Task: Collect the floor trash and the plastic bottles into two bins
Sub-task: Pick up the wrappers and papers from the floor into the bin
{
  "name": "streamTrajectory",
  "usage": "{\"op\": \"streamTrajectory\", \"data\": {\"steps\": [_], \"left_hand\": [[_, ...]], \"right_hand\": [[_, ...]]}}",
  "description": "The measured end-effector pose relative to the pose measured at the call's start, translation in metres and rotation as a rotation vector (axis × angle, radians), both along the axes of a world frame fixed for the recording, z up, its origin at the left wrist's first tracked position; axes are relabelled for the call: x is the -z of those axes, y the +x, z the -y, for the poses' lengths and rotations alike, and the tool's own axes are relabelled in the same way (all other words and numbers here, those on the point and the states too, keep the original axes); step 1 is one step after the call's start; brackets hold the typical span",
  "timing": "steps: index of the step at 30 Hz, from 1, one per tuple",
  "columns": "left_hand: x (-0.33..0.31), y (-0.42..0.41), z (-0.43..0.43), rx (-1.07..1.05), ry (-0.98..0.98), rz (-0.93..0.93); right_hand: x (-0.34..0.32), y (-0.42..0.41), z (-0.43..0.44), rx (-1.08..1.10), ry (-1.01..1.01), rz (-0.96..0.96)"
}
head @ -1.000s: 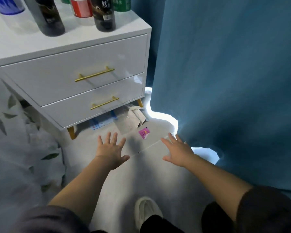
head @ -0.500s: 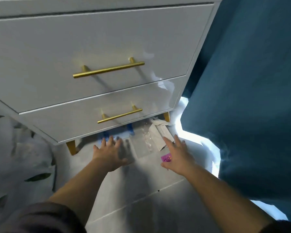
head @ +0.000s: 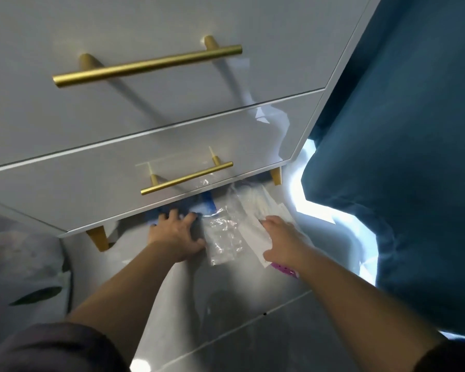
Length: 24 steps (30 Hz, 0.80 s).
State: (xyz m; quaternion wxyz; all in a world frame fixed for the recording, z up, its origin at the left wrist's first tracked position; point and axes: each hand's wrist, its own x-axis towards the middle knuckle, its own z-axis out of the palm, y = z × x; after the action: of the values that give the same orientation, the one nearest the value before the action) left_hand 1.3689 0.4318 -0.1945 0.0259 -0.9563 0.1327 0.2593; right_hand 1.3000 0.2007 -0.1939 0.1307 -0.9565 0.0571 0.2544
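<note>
- Fingers (head: 172,214) of the left hand (head: 176,237) are spread apart and lightly bent, with their tips on a blue wrapper (head: 207,204) at the bottom edge of the white cabinet (head: 145,124). They are not closed round it.
- Left thumb points right, toward a clear plastic bag (head: 223,238), and lies just beside its edge.
- Right hand (head: 283,237) reaches forward, palm down. Its fingers (head: 270,224) are straight and close together, over a white paper packet (head: 254,232). Whether they press on the packet or only hover cannot be told.
- Neither hand grips anything.
- Floor trash lies in one cluster at the foot of the cabinet, on the grey tiled floor (head: 226,318).
- Blue wrapper is partly hidden under the cabinet.
- Clear plastic bag lies flat between the two hands, crumpled and glossy.
- White paper packet is just right of the bag and overlaps its edge.
- Pink wrapper (head: 285,270) lies beneath the right wrist, only partly showing.
- Plastic bottles and bins: none in this view.
- Cabinet has two closed drawers. Each carries a gold bar handle, upper (head: 147,66) and lower (head: 187,178).
- Two gold legs show, one at front left (head: 98,237) and one at front right (head: 275,175).
- Teal curtain (head: 400,157) hangs to the right of the cabinet, with bright light on the floor at its hem.
- Pale fabric with a leaf print (head: 24,264) lies at the left.
- Both forearms are bare, with dark sleeves (head: 51,350) at the lower frame edge.
</note>
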Motion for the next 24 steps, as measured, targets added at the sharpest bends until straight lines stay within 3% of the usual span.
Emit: {"op": "streamTrajectory", "data": {"steps": [10, 17, 21, 24], "left_hand": [[-0.011, -0.102, -0.021, 0.024, -0.035, -0.14], [-0.032, -0.155, -0.03, -0.021, -0.012, -0.343], [-0.038, -0.157, -0.036, -0.144, 0.055, -0.199], [-0.035, -0.158, -0.045, -0.404, 0.059, -0.172]], "right_hand": [[-0.02, -0.079, -0.022, -0.185, -0.043, -0.214], [-0.049, -0.118, -0.024, -0.032, 0.112, -0.146], [-0.057, -0.14, -0.018, 0.115, 0.148, -0.157], [-0.043, -0.157, -0.013, 0.181, 0.107, -0.268]]}}
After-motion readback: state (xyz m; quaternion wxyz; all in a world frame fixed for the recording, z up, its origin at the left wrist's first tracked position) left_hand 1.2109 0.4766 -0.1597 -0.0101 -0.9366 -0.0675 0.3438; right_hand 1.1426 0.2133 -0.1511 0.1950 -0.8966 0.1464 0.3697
